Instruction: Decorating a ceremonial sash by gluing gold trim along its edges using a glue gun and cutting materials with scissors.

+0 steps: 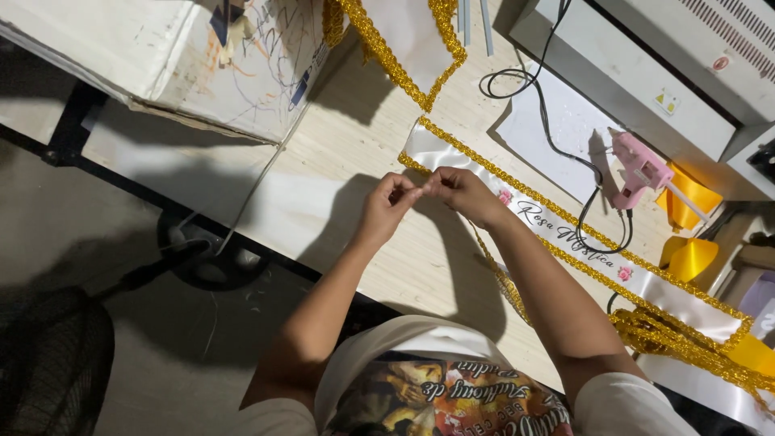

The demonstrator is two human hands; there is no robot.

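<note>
White sash point(557, 230): satin band with gold braid edging point(484, 161), it lies diagonal on the wooden table point(355, 129).
Left hand point(387, 202): fingers pinched closed, above the sash end.
Right hand point(460, 190): fingers pinched closed, fingertips meet the left ones; what they pinch is too small to see.
Pink glue gun point(638, 169): it stands near the sash, beside a white machine point(646, 73).

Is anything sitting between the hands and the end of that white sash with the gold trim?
Nothing visible does. The left hand and right hand meet fingertip to fingertip directly over the near end of the white sash; the pink glue gun and its black cord lie off to the side.
</note>
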